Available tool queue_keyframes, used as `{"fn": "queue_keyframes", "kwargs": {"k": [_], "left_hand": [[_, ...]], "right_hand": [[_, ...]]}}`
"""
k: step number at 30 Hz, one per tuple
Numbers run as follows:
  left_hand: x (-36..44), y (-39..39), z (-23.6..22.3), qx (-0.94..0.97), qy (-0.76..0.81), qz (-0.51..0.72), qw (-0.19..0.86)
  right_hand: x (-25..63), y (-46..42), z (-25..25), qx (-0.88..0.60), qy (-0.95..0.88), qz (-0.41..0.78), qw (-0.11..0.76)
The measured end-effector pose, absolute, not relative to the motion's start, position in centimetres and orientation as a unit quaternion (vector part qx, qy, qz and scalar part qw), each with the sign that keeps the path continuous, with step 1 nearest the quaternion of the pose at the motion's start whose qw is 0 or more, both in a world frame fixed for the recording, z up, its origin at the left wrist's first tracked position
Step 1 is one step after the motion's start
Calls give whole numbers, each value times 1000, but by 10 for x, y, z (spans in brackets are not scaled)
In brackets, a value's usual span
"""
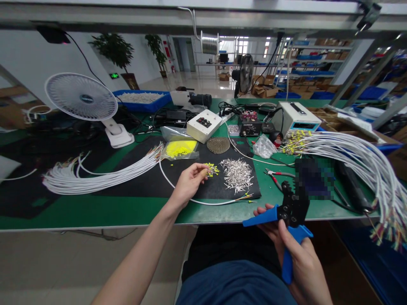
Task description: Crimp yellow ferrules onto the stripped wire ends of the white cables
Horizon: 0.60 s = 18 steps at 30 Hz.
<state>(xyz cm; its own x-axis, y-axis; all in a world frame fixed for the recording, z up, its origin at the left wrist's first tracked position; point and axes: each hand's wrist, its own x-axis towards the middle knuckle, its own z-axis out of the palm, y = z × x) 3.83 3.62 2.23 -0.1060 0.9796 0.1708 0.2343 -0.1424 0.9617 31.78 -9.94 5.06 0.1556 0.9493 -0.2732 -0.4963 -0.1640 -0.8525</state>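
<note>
My left hand [190, 181] is at the edge of a small pile of yellow-sleeved crimp terminals [213, 170], its thumb and fingertips pinched together. Whatever lies between those fingertips is too small to make out. Held in my right hand [300, 254] is a crimping tool [294, 207] with blue handles and a black head, raised in front of the table edge with its handles spread. A heap of bare metal terminals [238, 174] lies to the right of the yellow ones. Below both piles curves a white cable [210, 204], its coloured wire ends fanned out at the right.
A bundle of white cables [104, 176] lies at left, and a larger bundle [346, 148] hangs over the right edge. Behind the piles are a bag of yellow sleeves [180, 148] and a switch box [204, 126]. Red-handled cutters [278, 176] and a white fan [84, 99] stand nearby.
</note>
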Motion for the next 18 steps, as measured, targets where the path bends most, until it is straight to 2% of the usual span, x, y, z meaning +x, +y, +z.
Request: {"fn": "queue_keyframes", "kwargs": {"k": [10,18], "left_hand": [[37,26,23,508,532,557,386],[75,-26,54,488,492,582,426]], "right_hand": [[317,-102,52,-458,-247,632,574],[304,-105,56,-416,-232,671,568]]}}
